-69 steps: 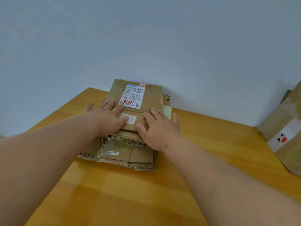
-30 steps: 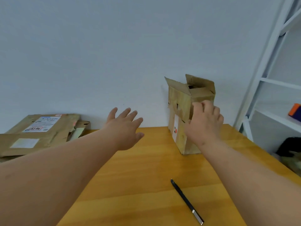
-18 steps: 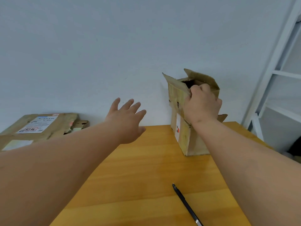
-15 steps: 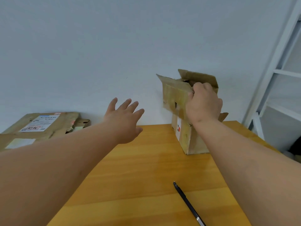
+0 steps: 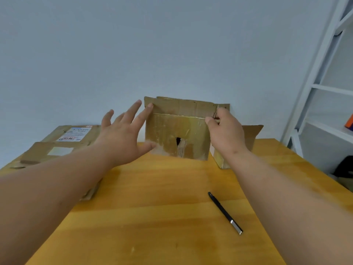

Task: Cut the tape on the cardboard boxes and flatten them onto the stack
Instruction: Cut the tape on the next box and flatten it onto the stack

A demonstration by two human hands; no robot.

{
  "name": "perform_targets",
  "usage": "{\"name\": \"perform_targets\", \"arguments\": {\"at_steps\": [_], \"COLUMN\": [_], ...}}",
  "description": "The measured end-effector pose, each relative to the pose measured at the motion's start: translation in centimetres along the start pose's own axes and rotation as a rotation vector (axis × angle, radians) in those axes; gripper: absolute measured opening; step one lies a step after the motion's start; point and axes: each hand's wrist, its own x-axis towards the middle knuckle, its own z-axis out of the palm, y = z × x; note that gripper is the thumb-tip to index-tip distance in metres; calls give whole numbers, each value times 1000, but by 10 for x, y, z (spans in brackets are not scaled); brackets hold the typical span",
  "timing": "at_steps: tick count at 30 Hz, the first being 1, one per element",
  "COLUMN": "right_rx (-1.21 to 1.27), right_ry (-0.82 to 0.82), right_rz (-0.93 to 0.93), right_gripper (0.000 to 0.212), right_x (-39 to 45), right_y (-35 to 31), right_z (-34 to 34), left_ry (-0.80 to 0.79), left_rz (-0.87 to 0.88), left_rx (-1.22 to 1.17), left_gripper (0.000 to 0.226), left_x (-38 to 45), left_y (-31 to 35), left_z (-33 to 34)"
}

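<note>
Looking down the desk (image 5: pixel 152 217), I saw the cardboard box (image 5: pixel 177 136) standing straight ahead at the far edge, by the wall, between my two hands. Its long side ran left to right, facing me. My right hand (image 5: pixel 226 134) was the nearer one: it pinched the box's top right corner. My left hand (image 5: pixel 124 134) was spread wide, fingertips just at the box's left edge; I could not tell if they touched. The flat stack (image 5: pixel 63 144) lay to the left, so I judged the box would go that way. The stack's white label (image 5: pixel 73 134) was too blurry to read. A black pen (image 5: pixel 225 212) lay near my right arm.
</note>
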Motion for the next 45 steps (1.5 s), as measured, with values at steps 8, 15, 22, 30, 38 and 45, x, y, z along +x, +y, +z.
{"name": "perform_targets", "arguments": {"at_steps": [8, 15, 22, 30, 38, 45], "right_rx": [215, 240, 309, 403, 410, 412], "right_ry": [-249, -322, -321, -401, -577, -634], "right_rz": [166, 225, 252, 338, 465, 575], "right_gripper": [26, 26, 3, 33, 51, 34], "right_x": [-64, -88, -101, -103, -117, -120], "right_y": [-11, -13, -4, 1, 19, 35], "right_z": [13, 19, 25, 23, 35, 41], "left_ry": [17, -137, -102, -155, -133, -481], "left_rz": [-127, -208, -247, -127, -171, -212], "left_rx": [-438, -620, -558, -278, -511, -482], "left_gripper": [109, 92, 27, 17, 93, 96], "left_x": [-68, -85, -93, -85, -95, -97], "left_y": [2, -6, -10, -7, -6, -4], "left_z": [-19, -21, -9, -13, 12, 29]}}
